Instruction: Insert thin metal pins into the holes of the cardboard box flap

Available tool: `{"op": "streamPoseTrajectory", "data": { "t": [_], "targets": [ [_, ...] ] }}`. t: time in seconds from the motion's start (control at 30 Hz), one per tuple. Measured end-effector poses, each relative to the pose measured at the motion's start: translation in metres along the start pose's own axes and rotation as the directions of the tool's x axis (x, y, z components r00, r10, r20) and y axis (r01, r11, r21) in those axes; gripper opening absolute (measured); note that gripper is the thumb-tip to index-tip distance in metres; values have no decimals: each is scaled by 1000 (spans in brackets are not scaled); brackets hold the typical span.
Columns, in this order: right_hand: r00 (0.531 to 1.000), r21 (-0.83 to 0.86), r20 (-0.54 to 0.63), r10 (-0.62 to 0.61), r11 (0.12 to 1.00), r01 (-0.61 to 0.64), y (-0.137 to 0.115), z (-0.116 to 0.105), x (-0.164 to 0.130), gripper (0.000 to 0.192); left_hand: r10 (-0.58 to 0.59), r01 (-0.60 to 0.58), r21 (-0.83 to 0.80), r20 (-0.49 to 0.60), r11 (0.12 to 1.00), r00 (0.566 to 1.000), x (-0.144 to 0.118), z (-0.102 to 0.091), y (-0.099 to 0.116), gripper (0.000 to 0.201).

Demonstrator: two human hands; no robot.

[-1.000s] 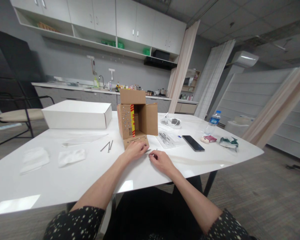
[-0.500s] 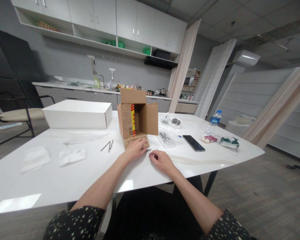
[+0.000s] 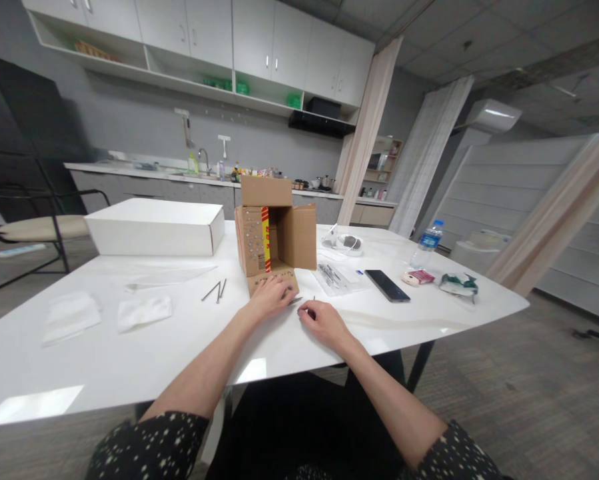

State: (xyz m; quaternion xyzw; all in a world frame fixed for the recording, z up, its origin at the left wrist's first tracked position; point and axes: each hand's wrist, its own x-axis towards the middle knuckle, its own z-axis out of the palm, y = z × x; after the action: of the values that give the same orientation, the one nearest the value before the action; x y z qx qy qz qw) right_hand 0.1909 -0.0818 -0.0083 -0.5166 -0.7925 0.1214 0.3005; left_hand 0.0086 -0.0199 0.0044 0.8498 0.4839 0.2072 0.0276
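A cardboard box (image 3: 303, 237) stands open toward me with its flaps spread. Small shiny dots speckle its left panel, beside a red and yellow strip. My left hand (image 3: 269, 297) lies over the lower front flap (image 3: 256, 285), fingers stretched out. By its fingertips a thin pointed metal piece (image 3: 296, 301) shows; its other end is hidden. Just to the right, my right hand (image 3: 323, 321) rests on the table with thumb and fingers pinched together. Whatever they hold is too small to make out. Several long nails (image 3: 219, 291) lie left of the box.
Behind on the left is a white box (image 3: 154, 228), with folded white cloths (image 3: 144, 313) nearer me. To the right are a clear bag of metal pieces (image 3: 335, 279), a phone (image 3: 387, 285), a water bottle (image 3: 429, 243) and a green-white packet (image 3: 458, 285).
The fingers of my left hand have shifted very slightly on the flap. My right hand and the objects on the table look the same.
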Motion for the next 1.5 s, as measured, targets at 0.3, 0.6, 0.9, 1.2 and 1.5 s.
{"op": "streamPoseTrajectory", "data": {
  "t": [0.3,0.6,0.9,1.2,1.5],
  "targets": [
    [1000,3,-6,-6,1000,6,4,2,0,19,-43,46,40,-63,998,997,1,0,0,37],
    [998,49,-51,-33,998,36,5,3,1,22,-41,44,37,-73,998,996,1,0,1,39],
    [996,58,-62,-61,996,64,11,7,0,32,26,-24,45,-48,999,998,0,3,3,40],
    [995,61,-68,-69,995,73,14,9,1,32,89,-88,46,-22,995,996,-1,1,6,38],
    [996,58,-64,-69,996,73,7,4,0,25,211,-211,73,-2,975,977,-2,-1,14,45]
  ]
}}
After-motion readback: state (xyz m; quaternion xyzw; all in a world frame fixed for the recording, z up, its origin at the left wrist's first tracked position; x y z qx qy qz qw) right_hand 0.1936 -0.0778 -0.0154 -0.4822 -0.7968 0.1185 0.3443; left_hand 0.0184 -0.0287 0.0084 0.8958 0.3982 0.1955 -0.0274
